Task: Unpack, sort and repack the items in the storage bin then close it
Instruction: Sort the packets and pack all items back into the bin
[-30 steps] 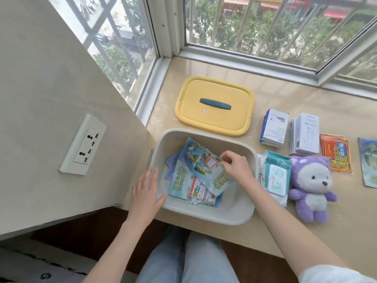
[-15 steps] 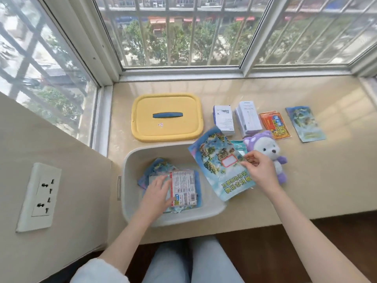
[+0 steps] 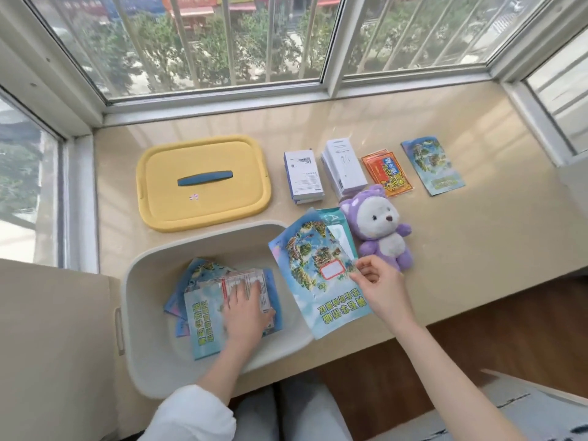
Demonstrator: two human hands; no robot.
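the right hand (image 3: 378, 284) pinches the right edge of a blue illustrated pouch (image 3: 318, 278) between thumb and fingertips, holding it lifted over the right rim of the white storage bin (image 3: 152, 361). the pouch's long axis runs from near the person away toward the window, tilted a little leftward at the far end; its printed yellow lettering is at the near end and reads upside down from here, with a red-bordered white label about mid-sheet. it looks thin, flat and slightly floppy, a glossy sachet with an island or map picture.

its likely partner, a matching blue pouch (image 3: 432, 165), lies flat on the sill well beyond and to the right of the right hand, past the purple plush bear (image 3: 381, 230) and just right of the orange sachets (image 3: 386, 173). the right hand is the nearer one by far, so the carry looks like a reach forward and right over the bear.

the left hand (image 3: 245, 313) is open, palm down, pressing on the remaining pouches and a white printed packet (image 3: 245, 283) inside the bin. a teal wipes pack (image 3: 334, 222) lies partly under the held pouch. two white cartons (image 3: 321, 175) and the yellow lid (image 3: 203, 183) lie beyond both hands.
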